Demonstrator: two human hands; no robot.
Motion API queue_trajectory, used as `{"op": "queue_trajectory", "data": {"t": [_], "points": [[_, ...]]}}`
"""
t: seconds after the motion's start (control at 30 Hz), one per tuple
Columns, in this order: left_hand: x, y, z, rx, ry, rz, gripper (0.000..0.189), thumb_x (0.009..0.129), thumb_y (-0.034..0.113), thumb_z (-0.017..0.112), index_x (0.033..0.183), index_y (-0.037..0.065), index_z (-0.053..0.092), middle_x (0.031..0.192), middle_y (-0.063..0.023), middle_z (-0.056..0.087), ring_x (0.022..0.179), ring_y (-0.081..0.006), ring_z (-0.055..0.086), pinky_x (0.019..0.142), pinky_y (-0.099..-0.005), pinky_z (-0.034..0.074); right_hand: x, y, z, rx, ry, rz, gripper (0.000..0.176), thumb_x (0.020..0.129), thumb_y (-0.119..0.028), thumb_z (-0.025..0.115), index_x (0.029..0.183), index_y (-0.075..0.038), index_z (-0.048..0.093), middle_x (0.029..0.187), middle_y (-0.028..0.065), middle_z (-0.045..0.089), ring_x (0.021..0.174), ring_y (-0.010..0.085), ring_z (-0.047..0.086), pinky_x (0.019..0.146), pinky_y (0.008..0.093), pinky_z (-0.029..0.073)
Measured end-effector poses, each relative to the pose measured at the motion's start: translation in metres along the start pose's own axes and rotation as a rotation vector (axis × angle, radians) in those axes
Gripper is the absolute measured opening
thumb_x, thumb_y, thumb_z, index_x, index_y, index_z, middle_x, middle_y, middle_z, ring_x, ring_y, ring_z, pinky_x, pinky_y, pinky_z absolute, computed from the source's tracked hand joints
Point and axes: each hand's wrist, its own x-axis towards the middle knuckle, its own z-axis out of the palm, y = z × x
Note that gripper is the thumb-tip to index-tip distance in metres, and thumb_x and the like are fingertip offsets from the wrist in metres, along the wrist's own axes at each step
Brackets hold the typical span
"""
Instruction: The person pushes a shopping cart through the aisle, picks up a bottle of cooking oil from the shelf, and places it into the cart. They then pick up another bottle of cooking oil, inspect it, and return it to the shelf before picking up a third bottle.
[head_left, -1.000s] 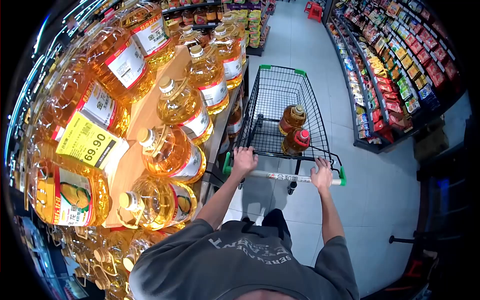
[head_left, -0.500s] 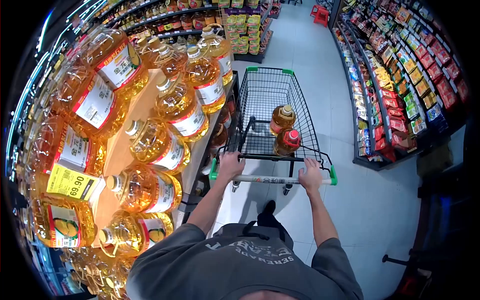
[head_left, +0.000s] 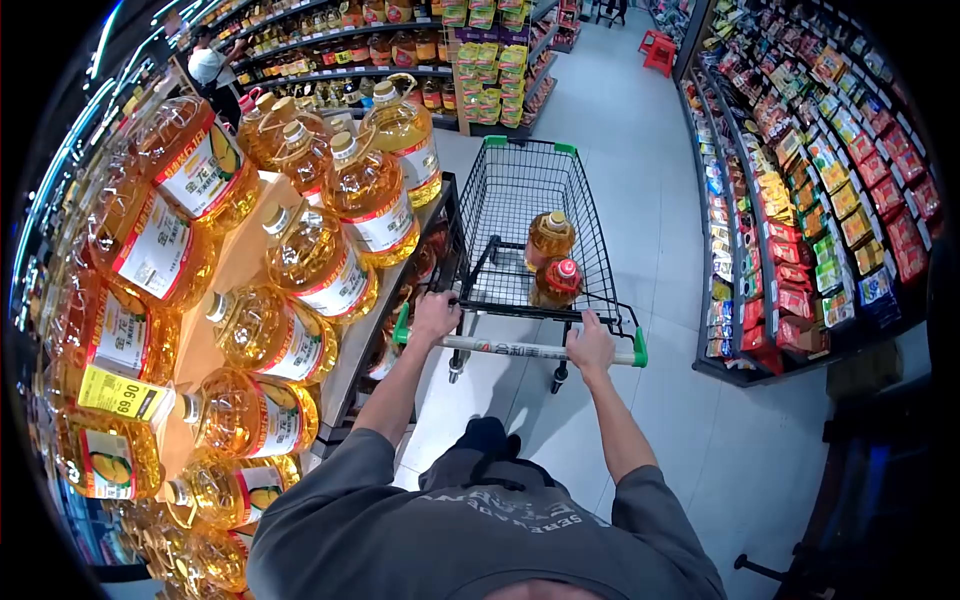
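- Forward you have rolled the cart, passing more of the oil display on your left.
- Your left hand and right hand both clench its handle bar.
- Inside stand a red-capped bottle and, just behind, a yellow-capped bottle.

Black wire shopping cart with green corner caps, upright on the floor, its white green-tipped handle gripped by the left hand and right hand; a yellow-capped oil bottle and a red-capped oil bottle stand close together at its near end.
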Motion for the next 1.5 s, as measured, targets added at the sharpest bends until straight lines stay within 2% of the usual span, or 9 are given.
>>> {"op": "queue_trajectory", "data": {"t": [0.13,0.23,0.37,0.43,0.8,0.97,1.07,1.37,1.5], "points": [[0.048,0.006,0.009,0.008,0.028,0.015,0.034,0.080,0.029,0.061,0.106,0.009,0.068,0.093,-0.0184,0.069,0.097,-0.0322,0.063,0.095,-0.0467,0.042,0.050,0.001,-0.002,0.002,-0.010,0.006,0.048,0.079,-0.025,0.054,0.123,-0.006,0.057,0.136,0.0070,0.053,0.094,0.0359,0.065,0.083,0.0466,0.051],[0.077,0.008,0.017,0.016,0.108,0.047,0.026,0.078,0.026,0.064,0.095,0.006,0.068,0.087,-0.0161,0.069,0.091,-0.0319,0.064,0.093,-0.0468,0.044,0.082,0.002,-0.004,0.026,-0.004,0.034,0.047,0.079,-0.024,0.055,0.122,-0.005,0.061,0.134,0.0096,0.056,0.106,0.0331,0.062,0.090,0.0430,0.050],[0.114,0.014,0.024,0.122,0.020,0.057,0.041,0.078,0.035,0.065,0.108,0.006,0.063,0.101,-0.0180,0.066,0.105,-0.0326,0.058,0.103,-0.0502,0.035,0.124,0.011,0.002,0.053,-0.011,0.025,0.047,0.079,-0.024,0.055,0.123,-0.006,0.060,0.134,0.0107,0.056,0.108,0.0338,0.061,0.092,0.0436,0.049],[0.129,0.023,0.023,0.109,0.004,0.046,0.046,0.080,0.039,0.064,0.109,0.003,0.061,0.107,-0.0172,0.064,0.108,-0.0321,0.056,0.106,-0.0548,0.029,0.145,0.019,0.008,0.030,0.019,-0.046,0.050,0.078,-0.026,0.055,0.124,-0.006,0.057,0.137,0.0095,0.053,0.098,0.0373,0.064,0.087,0.0473,0.050],[0.217,0.036,0.042,-0.008,0.132,0.085,0.043,0.078,0.035,0.066,0.107,0.004,0.063,0.101,-0.0151,0.064,0.105,-0.0305,0.056,0.104,-0.0528,0.029,0.254,0.034,0.009,0.013,0.012,-0.126,0.054,0.075,-0.024,0.060,0.125,-0.005,0.057,0.126,0.0170,0.060,0.097,0.0395,0.064,0.087,0.0455,0.051],[0.257,0.045,0.043,-0.037,-0.017,0.036,0.047,0.082,0.036,0.062,0.117,0.005,0.058,0.113,-0.0146,0.061,0.113,-0.0288,0.052,0.108,-0.0533,0.024,0.297,0.040,0.009,0.018,0.060,-0.206,0.055,0.073,-0.022,0.060,0.125,-0.005,0.058,0.117,0.0178,0.064,0.083,0.0389,0.067,0.080,0.0458,0.053],[0.274,0.051,0.052,-0.103,0.029,0.012,0.046,0.081,0.034,0.063,0.117,0.006,0.058,0.113,-0.0148,0.061,0.115,-0.0287,0.052,0.110,-0.0531,0.021,0.323,0.034,-0.004,0.023,-0.117,-0.071,0.052,0.076,-0.023,0.058,0.124,-0.003,0.058,0.133,0.0132,0.056,0.099,0.0389,0.063,0.087,0.0447,0.051],[0.317,0.093,0.062,-0.160,0.120,-0.031,0.044,0.080,0.029,0.066,0.114,0.003,0.058,0.108,-0.0154,0.061,0.111,-0.0308,0.052,0.109,-0.0544,0.021,0.414,0.072,-0.004,0.035,-0.177,-0.169,0.053,0.076,-0.023,0.058,0.126,-0.005,0.057,0.135,0.0112,0.055,0.093,0.0394,0.065,0.084,0.0462,0.052],[0.337,0.114,0.061,-0.181,0.045,-0.162,0.043,0.078,0.025,0.067,0.115,0.003,0.058,0.107,-0.0154,0.061,0.112,-0.0311,0.052,0.110,-0.0544,0.021,0.457,0.084,-0.003,0.063,-0.191,-0.235,0.051,0.075,-0.022,0.058,0.123,-0.004,0.058,0.135,0.0119,0.054,0.091,0.0402,0.065,0.081,0.0479,0.053]]}}
